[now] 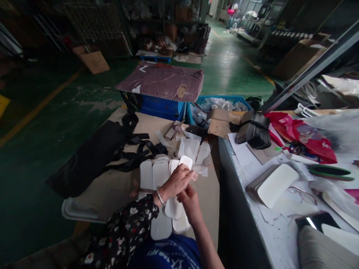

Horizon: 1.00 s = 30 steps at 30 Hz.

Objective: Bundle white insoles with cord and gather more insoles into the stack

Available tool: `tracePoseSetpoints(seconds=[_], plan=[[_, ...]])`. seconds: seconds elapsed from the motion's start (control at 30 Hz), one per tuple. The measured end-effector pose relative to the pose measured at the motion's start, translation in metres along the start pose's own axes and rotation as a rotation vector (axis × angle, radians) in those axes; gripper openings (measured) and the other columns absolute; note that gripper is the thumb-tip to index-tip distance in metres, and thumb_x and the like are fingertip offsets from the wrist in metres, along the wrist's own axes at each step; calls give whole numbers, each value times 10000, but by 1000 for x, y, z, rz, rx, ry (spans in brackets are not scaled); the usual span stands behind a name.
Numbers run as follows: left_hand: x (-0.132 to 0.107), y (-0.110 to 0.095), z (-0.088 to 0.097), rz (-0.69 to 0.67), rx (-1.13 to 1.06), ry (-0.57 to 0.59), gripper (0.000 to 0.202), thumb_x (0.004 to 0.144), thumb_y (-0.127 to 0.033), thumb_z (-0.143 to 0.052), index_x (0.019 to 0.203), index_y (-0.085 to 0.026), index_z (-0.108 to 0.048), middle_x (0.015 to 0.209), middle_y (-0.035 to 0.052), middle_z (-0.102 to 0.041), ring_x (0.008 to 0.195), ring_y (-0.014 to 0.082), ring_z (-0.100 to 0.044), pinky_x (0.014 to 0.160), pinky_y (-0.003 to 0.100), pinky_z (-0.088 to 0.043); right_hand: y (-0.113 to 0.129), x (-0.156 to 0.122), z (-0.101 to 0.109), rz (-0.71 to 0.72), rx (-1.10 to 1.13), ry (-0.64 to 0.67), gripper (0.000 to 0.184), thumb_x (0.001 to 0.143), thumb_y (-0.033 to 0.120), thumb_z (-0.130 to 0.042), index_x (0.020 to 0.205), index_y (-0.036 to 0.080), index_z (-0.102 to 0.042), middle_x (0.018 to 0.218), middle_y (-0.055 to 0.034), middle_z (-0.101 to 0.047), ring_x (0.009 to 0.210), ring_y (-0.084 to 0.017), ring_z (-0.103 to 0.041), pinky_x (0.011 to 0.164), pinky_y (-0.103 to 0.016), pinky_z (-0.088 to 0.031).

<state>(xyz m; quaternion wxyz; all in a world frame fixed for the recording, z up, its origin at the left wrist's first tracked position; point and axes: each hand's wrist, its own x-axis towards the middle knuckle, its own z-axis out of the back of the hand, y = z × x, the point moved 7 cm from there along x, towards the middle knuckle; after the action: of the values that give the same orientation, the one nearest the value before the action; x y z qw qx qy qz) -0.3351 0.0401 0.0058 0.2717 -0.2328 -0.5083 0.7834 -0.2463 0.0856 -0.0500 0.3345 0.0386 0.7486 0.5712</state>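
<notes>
My left hand (178, 181), with a bracelet at the wrist and a dark floral sleeve, lies closed across a white pad with rounded ends (185, 161). The pad's upper end shows beyond the fingers. Just below, my right hand (190, 201) has its fingers pinched together by the pad's edge; what they hold is hidden. Under both hands, more white rounded pads (161, 228) lie overlapping over my lap and the board. Stacks of similar pads (146, 173) stand to the left. Pale translucent strips (202, 154) lie beyond my fingertips.
Black fabric (89, 157) and straps cover the board's left side. Behind it is a blue crate (159, 106) under a brown wrapped sheet (165, 80). The right-hand table (238, 160) carries stacked pads (277, 185), a red bag (305, 138), glasses and a phone (316, 220).
</notes>
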Motion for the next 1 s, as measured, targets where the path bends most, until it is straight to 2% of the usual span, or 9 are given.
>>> tracePoseSetpoints(seconds=[0.1, 0.2, 0.37, 0.53, 0.73, 0.8, 0.87, 0.93, 1.0], plan=[[-19, 1, 6, -22, 75, 10, 403, 942, -395, -286, 1010, -184, -622, 1017, 71, -561, 1010, 156, -532, 946, 256, -394, 6, 8, 1, -11, 44, 10, 273, 639, 400, -644, 586, 160, -525, 446, 47, -472, 419, -88, -385, 455, -235, -316], [-46, 24, 3, 9, 210, -24, 333, 903, -290, -416, 1193, -150, -500, 1094, 94, -534, 1057, 183, -496, 938, 303, -409, 7, 8, 9, -42, 240, -7, 345, 713, 514, -587, 686, 171, -561, 484, 54, -467, 470, -106, -433, 519, -259, -384], [-67, 57, -16, 102, 529, -107, 126, 765, -98, -527, 877, -153, -549, 895, 76, -528, 899, 249, -477, 820, 413, -412, 8, 8, 7, -71, 376, 38, 331, 691, 483, -649, 628, 166, -578, 481, 27, -490, 475, -123, -459, 527, -279, -388], [-61, 56, -23, 121, 731, -154, 60, 775, -108, -517, 788, -166, -528, 838, 72, -518, 862, 268, -460, 780, 420, -392, 15, -7, 8, -104, 384, 117, 308, 684, 404, -668, 554, 159, -534, 459, 41, -449, 449, -94, -422, 510, -247, -361], [-68, 57, -20, 95, 781, -194, 81, 798, -105, -512, 750, -168, -524, 824, 54, -505, 846, 240, -461, 754, 372, -386, 33, -39, 38, -163, -67, 373, 406, 765, 544, -583, 718, 142, -615, 559, -31, -574, 512, -146, -527, 512, -268, -413], [-71, 57, -20, 103, 796, -218, 89, 796, -97, -505, 742, -164, -525, 816, 59, -503, 846, 242, -465, 751, 375, -386, 45, -35, 46, -10, -296, 372, 484, 754, 612, -544, 711, 141, -651, 673, -70, -593, 654, -190, -558, 600, -314, -448], [-72, 56, -21, 104, 816, -231, 85, 790, -95, -504, 741, -159, -528, 813, 66, -503, 842, 246, -468, 753, 383, -390, 62, -22, 49, 207, -353, 212, 462, 747, 607, -555, 694, 161, -663, 749, -71, -589, 766, -199, -542, 731, -338, -440], [-70, 54, -22, 97, 841, -227, 67, 778, -101, -513, 748, -156, -535, 818, 74, -510, 839, 256, -471, 749, 399, -396, 65, -9, 42, 269, -119, 74, 411, 752, 569, -570, 619, 182, -606, 696, -37, -558, 728, -174, -518, 743, -330, -431], [-66, 52, -21, 76, 866, -207, 47, 770, -117, -525, 751, -155, -545, 842, 85, -528, 846, 271, -478, 740, 416, -403, 50, 0, 23, 137, 305, 56, 433, 768, 526, -553, 506, 202, -432, 506, 37, -413, 502, -116, -405, 582, -293, -423]])
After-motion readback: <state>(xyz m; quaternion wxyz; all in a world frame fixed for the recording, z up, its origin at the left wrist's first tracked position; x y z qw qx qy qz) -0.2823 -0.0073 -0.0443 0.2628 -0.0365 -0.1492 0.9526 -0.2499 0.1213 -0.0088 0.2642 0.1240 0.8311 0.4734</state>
